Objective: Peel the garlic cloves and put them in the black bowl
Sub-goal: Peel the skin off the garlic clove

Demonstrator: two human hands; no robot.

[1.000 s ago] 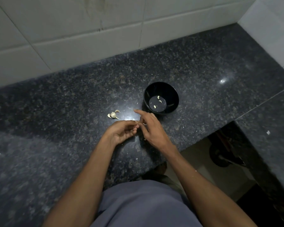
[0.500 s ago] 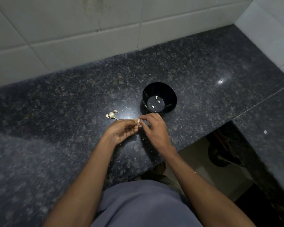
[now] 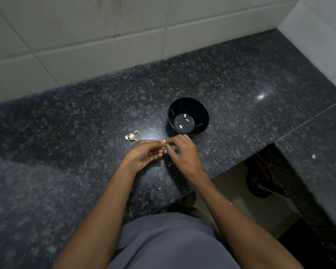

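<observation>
A black bowl (image 3: pixel 200 111) stands on the dark granite counter (image 3: pixel 85 117) and holds three peeled pale cloves (image 3: pixel 185 115). Just in front of it, my left hand (image 3: pixel 145 154) pinches a small garlic clove (image 3: pixel 164 141) at its fingertips. My right hand (image 3: pixel 184 154) meets it from the right, fingertips pinching the same clove. Most of the clove is hidden by the fingers. A small cluster of unpeeled garlic cloves (image 3: pixel 131 136) lies on the counter to the left of the hands.
Tiny bits of garlic skin (image 3: pixel 170 162) are scattered on the counter around the hands. A white tiled wall (image 3: pixel 105 45) runs along the back and right side. The counter's front edge drops to an open floor gap (image 3: pixel 241 195) at the lower right.
My right hand's forefinger, stretched out toward the bowl a second ago, has curled back and closed onto the clove held by my left hand. The bowl and loose garlic have not moved.
</observation>
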